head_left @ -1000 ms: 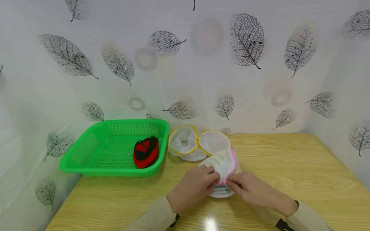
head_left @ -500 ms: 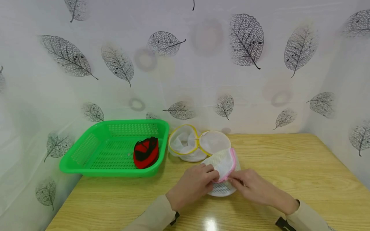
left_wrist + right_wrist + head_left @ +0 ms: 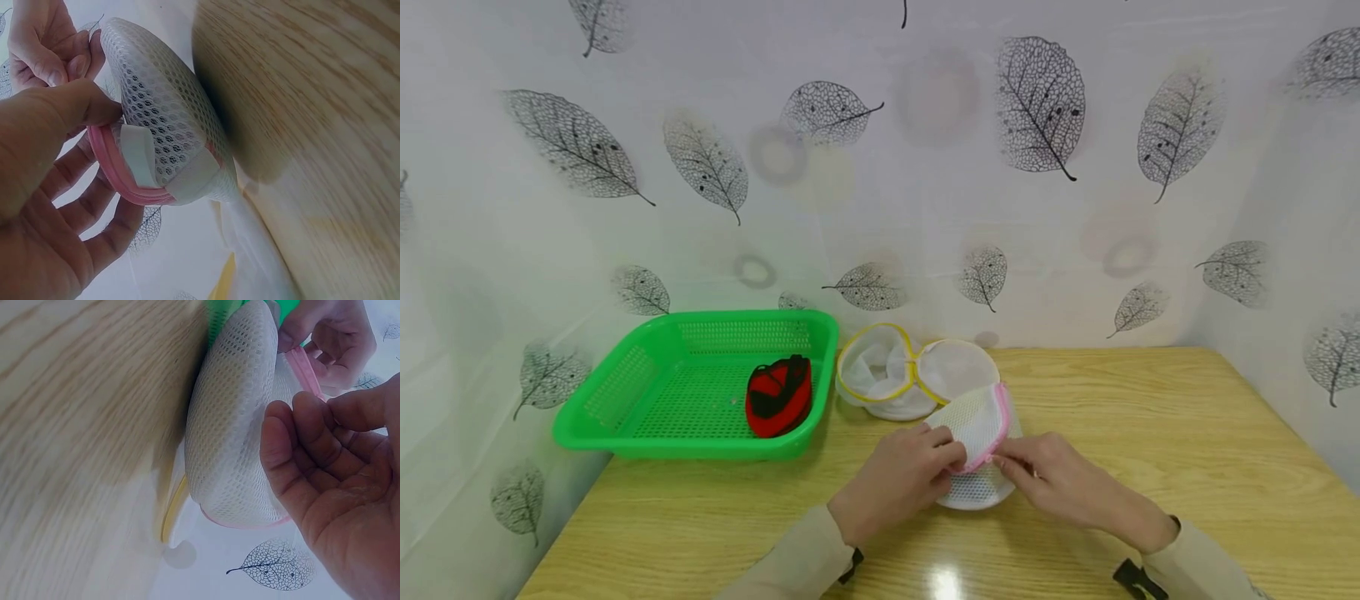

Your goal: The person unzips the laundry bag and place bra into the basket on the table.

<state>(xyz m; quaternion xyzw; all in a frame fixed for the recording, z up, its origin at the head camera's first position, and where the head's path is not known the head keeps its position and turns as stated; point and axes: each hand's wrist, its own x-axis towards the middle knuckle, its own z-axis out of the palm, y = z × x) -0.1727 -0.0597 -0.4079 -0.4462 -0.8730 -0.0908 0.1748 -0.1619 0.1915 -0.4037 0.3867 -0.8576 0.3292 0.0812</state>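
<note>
A white mesh laundry bag (image 3: 973, 492) with a pink zip edging (image 3: 1004, 410) stands on the table between both hands. My left hand (image 3: 898, 471) pinches the pink edging between thumb and fingers; in the left wrist view, a white loop (image 3: 139, 156) sits beside that edging. At the zip, my right hand (image 3: 1060, 483) pinches with thumb and forefinger, probably on the zip's small pull, which the fingertips mostly cover. In the right wrist view the bag's rounded mesh side (image 3: 228, 425) faces the camera. The bag's inside is hidden.
Behind the bag lies another white mesh bag with yellow rims (image 3: 917, 367). To the left, a green plastic basket (image 3: 700, 450) holds a red and black item (image 3: 780, 398). A leaf-patterned sheet (image 3: 887, 208) hangs behind the wooden table (image 3: 1150, 433).
My right hand has shifted slightly up and to the right along the pink zip. The left hand keeps its grip, moving only a little left. The basket and rear bag stay put.
</note>
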